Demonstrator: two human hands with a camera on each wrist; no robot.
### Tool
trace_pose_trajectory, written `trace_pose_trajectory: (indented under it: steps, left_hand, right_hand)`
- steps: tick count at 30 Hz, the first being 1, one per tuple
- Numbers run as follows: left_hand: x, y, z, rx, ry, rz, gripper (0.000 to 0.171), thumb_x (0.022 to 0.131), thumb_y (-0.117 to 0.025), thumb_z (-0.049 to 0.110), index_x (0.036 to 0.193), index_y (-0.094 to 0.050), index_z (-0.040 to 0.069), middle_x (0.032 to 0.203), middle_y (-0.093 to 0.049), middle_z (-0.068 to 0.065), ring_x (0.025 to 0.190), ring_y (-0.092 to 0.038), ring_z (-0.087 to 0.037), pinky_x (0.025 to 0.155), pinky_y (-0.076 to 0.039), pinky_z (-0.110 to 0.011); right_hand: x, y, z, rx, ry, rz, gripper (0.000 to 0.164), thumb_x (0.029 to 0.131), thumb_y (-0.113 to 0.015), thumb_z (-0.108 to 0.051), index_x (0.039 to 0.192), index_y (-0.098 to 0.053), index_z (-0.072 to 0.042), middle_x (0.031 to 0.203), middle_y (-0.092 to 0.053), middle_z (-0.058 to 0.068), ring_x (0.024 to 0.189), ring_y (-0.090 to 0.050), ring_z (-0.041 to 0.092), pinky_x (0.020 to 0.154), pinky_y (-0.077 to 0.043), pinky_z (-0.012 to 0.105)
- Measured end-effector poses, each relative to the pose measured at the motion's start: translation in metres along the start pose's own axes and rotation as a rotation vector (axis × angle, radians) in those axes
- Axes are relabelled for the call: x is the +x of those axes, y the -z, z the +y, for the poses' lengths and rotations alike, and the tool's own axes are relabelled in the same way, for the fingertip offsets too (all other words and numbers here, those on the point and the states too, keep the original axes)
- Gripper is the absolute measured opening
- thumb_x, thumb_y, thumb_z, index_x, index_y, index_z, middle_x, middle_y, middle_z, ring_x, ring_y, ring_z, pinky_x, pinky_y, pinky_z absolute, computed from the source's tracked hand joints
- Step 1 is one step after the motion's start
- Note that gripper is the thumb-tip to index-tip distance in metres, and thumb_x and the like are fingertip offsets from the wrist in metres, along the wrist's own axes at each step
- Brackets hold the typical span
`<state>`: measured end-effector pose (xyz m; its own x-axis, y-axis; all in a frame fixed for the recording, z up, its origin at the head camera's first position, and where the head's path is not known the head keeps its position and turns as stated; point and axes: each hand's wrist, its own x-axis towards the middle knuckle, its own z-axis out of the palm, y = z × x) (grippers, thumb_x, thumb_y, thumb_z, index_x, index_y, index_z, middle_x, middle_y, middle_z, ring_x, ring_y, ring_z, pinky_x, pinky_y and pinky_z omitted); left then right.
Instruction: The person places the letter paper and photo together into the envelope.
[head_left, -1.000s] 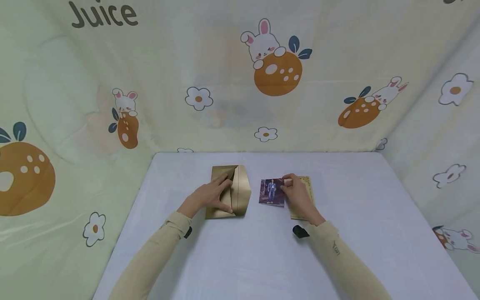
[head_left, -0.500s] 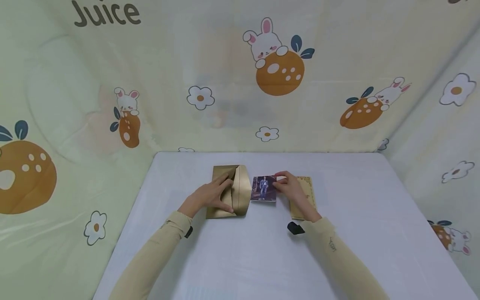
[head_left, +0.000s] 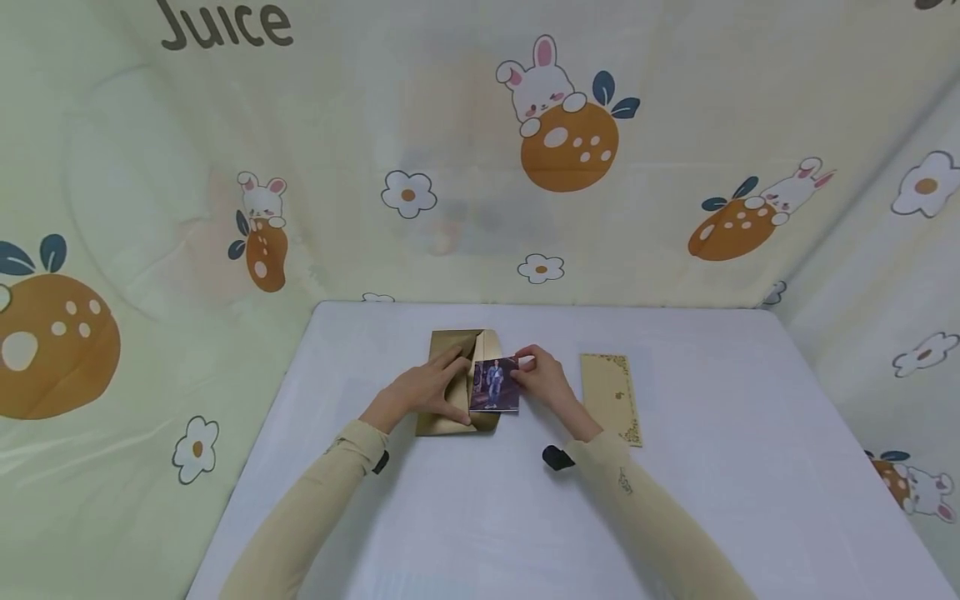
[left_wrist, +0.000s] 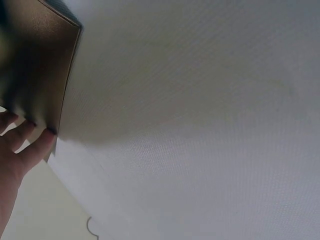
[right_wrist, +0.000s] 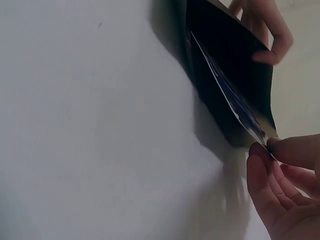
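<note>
A: Eyes to the far half of the white table (head_left: 750, 467), left of its middle: where is the photograph (head_left: 495, 385) being held?

B: Right over the gold envelope (head_left: 453, 337)! The envelope's right-hand portion is partly covered by it, and a standing figure can be made out in the print.

A: And the grip on it?

B: It is pinched at its right edge by the right hand (head_left: 550, 385), between thumb and fingers — shown plainly from the right wrist.

A: What of the other side?

B: The envelope is gripped by the left hand (head_left: 426, 390). Its near wall is reached over, with one fingertip seen on the inner face and other fingers past the edge.

A: Is the photograph inside?

B: That cannot be told. It is seen edge-on and tilted from the right wrist, set against the dark, gaping mouth of the envelope.

A: Farther along?

B: A gold card (head_left: 613, 400) with a patterned border is laid flat right of the table's middle, nearer the far edge than the near one, its near left corner hidden by the right sleeve (head_left: 652, 500). Behind the far edge, a curtain (head_left: 450, 125) printed with rabbits, oranges and flowers is hung.
</note>
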<state>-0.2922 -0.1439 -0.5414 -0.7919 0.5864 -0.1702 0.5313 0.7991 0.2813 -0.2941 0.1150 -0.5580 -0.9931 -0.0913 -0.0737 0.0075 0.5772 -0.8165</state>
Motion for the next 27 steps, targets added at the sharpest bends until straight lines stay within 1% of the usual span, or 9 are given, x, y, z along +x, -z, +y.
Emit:
trace_pose_trajectory:
  steps: [3,5,13,16,20,24,27]
  left_hand:
    - [0.000,0.000,-0.001,-0.019,-0.001,0.004,0.102,0.069,-0.076,0.075,0.149,-0.036,0.025,0.168,-0.015,-0.016,0.147,-0.036,-0.040,0.098,-0.051,-0.055]
    - [0.000,-0.001,-0.003,-0.016,-0.004,0.011,0.102,0.069,-0.076,0.076,0.148,-0.036,0.026,0.168,-0.016,-0.016,0.147,-0.037,-0.039,0.098,-0.051,-0.054]
    - [-0.002,-0.003,-0.007,-0.009,-0.003,0.017,0.100,0.070,-0.074,0.077,0.147,-0.035,0.027,0.168,-0.016,-0.016,0.144,-0.042,-0.038,0.096,-0.053,-0.052]
    - [-0.003,-0.002,-0.007,-0.013,-0.012,0.028,0.099,0.070,-0.074,0.076,0.146,-0.036,0.026,0.167,-0.018,-0.017,0.140,-0.046,-0.039,0.093,-0.054,-0.051]
    - [-0.002,-0.002,-0.008,-0.008,-0.033,0.039,0.098,0.071,-0.073,0.076,0.147,-0.037,0.026,0.167,-0.020,-0.017,0.138,-0.049,-0.039,0.091,-0.055,-0.051]
    - [0.000,-0.004,-0.009,0.000,-0.056,0.041,0.101,0.071,-0.070,0.079,0.148,-0.036,0.025,0.167,-0.018,-0.017,0.139,-0.047,-0.037,0.091,-0.055,-0.050]
    - [0.001,-0.006,-0.010,0.007,-0.060,0.045,0.103,0.071,-0.069,0.080,0.149,-0.034,0.024,0.167,-0.017,-0.017,0.139,-0.047,-0.037,0.091,-0.055,-0.050]
  right_hand:
    - [0.003,-0.010,-0.007,0.010,0.007,-0.005,0.033,0.091,-0.072,-0.008,0.121,-0.060,-0.003,0.090,-0.073,0.015,0.070,-0.066,0.015,0.061,-0.050,0.024]
    - [0.005,-0.016,-0.011,0.016,0.012,-0.011,0.032,0.091,-0.072,-0.007,0.120,-0.061,-0.003,0.089,-0.073,0.015,0.068,-0.065,0.014,0.060,-0.050,0.024]
    - [0.010,-0.040,-0.023,0.077,0.041,-0.067,0.031,0.090,-0.072,-0.003,0.118,-0.060,0.001,0.088,-0.074,0.018,0.065,-0.070,0.016,0.060,-0.057,0.026]
    - [0.012,-0.048,-0.026,0.085,0.051,-0.084,0.030,0.091,-0.071,-0.002,0.118,-0.059,0.002,0.087,-0.074,0.017,0.064,-0.070,0.015,0.059,-0.057,0.026]
    - [0.013,-0.056,-0.031,0.065,0.068,-0.104,0.029,0.092,-0.070,-0.004,0.119,-0.060,0.000,0.088,-0.075,0.016,0.065,-0.070,0.015,0.059,-0.055,0.024]
    - [0.013,-0.060,-0.035,0.036,0.079,-0.122,0.028,0.093,-0.066,-0.003,0.120,-0.061,-0.002,0.090,-0.075,0.014,0.069,-0.070,0.014,0.060,-0.052,0.023]
    - [0.014,-0.063,-0.038,0.017,0.095,-0.118,0.030,0.090,-0.064,0.000,0.121,-0.061,-0.001,0.089,-0.074,0.013,0.069,-0.069,0.013,0.062,-0.051,0.023]
